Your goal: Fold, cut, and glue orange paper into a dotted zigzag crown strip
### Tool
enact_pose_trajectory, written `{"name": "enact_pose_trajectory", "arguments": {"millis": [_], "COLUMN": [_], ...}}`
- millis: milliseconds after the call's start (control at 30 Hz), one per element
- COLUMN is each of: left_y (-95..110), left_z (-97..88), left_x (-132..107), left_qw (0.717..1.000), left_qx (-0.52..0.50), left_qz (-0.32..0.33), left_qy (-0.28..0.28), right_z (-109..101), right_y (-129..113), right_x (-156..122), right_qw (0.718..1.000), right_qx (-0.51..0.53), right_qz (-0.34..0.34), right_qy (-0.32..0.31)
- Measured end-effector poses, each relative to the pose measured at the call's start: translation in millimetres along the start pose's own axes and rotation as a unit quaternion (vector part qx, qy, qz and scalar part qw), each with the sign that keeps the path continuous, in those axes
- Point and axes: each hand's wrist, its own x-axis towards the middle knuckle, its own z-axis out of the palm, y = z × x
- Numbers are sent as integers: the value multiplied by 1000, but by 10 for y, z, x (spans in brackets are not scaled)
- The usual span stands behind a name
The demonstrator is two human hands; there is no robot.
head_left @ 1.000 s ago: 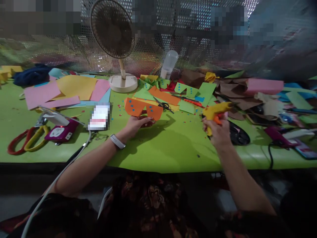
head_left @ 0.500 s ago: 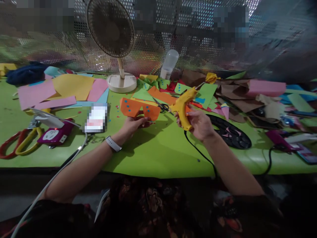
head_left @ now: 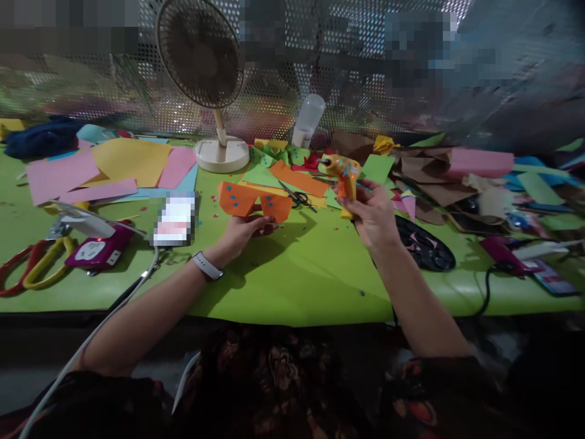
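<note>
Between the fingers of my left hand (head_left: 242,235) is an orange paper cut-out (head_left: 237,200) with blue dots and a notch in its lower edge. It is held up above the green table, and the fingertips are partly behind it. My right hand (head_left: 377,216) is wrapped round the handle of a yellow hot glue gun (head_left: 345,174), whose dark nozzle points left toward the paper but stays apart from it. Small scissors (head_left: 299,196) lie on the table between the two hands. A black tray with compartments (head_left: 425,247) sits partly behind my right wrist.
A white fan (head_left: 222,152) stands at the back, left of a clear bottle (head_left: 308,119). Coloured paper sheets (head_left: 132,158) and brown scraps (head_left: 425,177) cover the far side. At left are a phone (head_left: 176,219), large scissors (head_left: 50,265) and a purple power adapter (head_left: 98,250) with cables.
My right hand has turned the glue gun, so its nozzle has swung from pointing up and right to pointing left. My left hand keeps the orange paper almost still.
</note>
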Motion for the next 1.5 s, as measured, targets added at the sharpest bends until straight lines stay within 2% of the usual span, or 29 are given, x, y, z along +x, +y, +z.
{"name": "enact_pose_trajectory", "arguments": {"millis": [67,167,267,400,500,600,667,767,867,967,1033,1100,1167,1333,1500], "left_y": [-6,5,28,41,33,23,22,28,26,15,10,10,12,2,-15], "left_z": [0,9,18,25,26,23,22,25,25,19,16,15,13,-5,-15], "left_x": [-3,-23,-42,-48,-42,-39,-43,-51,-46,-32,-26,-26,-28,-19,-3], "left_qw": [1000,1000,1000,1000,1000,1000,1000,1000,1000,1000,1000,1000,1000,1000,1000], "left_qx": [-3,3,7,-6,-14,-21,-14,-2,-8,-12,-10,-14,-21,-16,-19], "left_qz": [4,4,3,-2,-5,-7,-8,3,1,-3,2,6,4,-5,8], "left_qy": [0,3,0,4,6,0,-7,-11,-5,-3,-9,-15,-15,-8,-24], "right_z": [16,36,31,1,-17,-55,-101,-169,-183,-165,-170,-192,-215,-216,-139], "right_y": [37,70,14,-69,-31,-27,-90,-185,-146,-56,-60,-127,-210,-236,-147], "right_x": [-10,-31,-31,-39,-89,-151,-170,-141,-67,-26,-35,-60,-82,-122,-145], "right_qw": [997,978,970,975,966,960,963,959,960,956,939,919,911,937,973], "right_qx": [40,84,98,60,-25,-102,-95,-7,0,-124,-172,-148,-116,-169,-60], "right_qz": [59,177,212,191,204,194,163,134,172,192,193,202,203,144,58], "right_qy": [-20,-69,-60,-100,-155,-171,-194,-248,-221,-184,-227,-303,-339,-271,-215]}}
